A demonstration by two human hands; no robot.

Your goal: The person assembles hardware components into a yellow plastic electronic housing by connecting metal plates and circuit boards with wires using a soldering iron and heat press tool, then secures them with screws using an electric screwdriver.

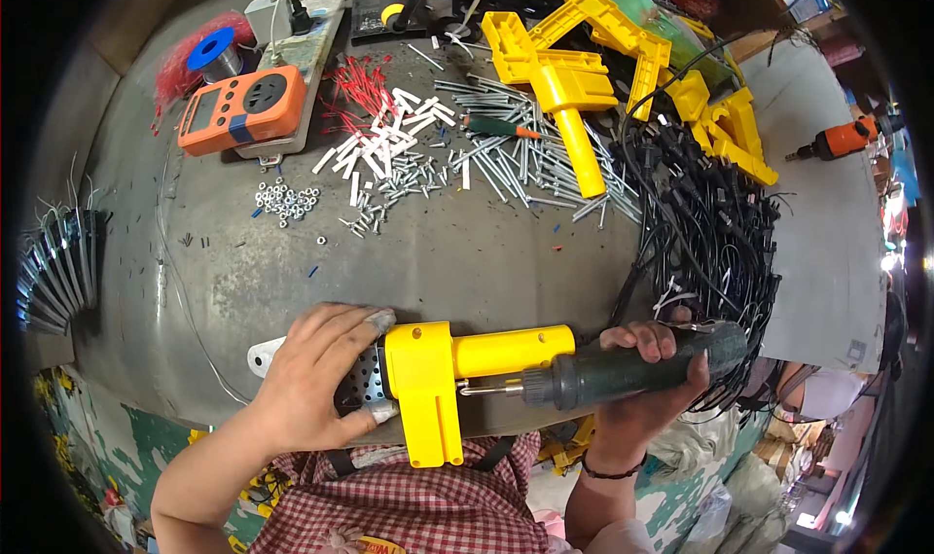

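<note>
At the table's near edge my left hand [316,379] grips a yellow tool housing [423,389] by its perforated metal end [365,379]; two of its fingertips are wrapped in pale tape. From that end a light metal plate [263,357] sticks out on the left. The housing's yellow handle [516,350] points right. My right hand [657,359] is closed round a dark green electric screwdriver [632,367]. Its bit [486,389] points left, its tip at the right side of the housing; whether it sits on a screw is too small to tell.
Farther back lie nuts [285,201], short screws [404,177], white sleeves [384,141], long bolts [506,170] and yellow housing parts [574,82]. An orange meter [238,111] stands back left. Black cords [710,233] pile up at right, near my right hand. Metal strips [63,272] fan out at far left.
</note>
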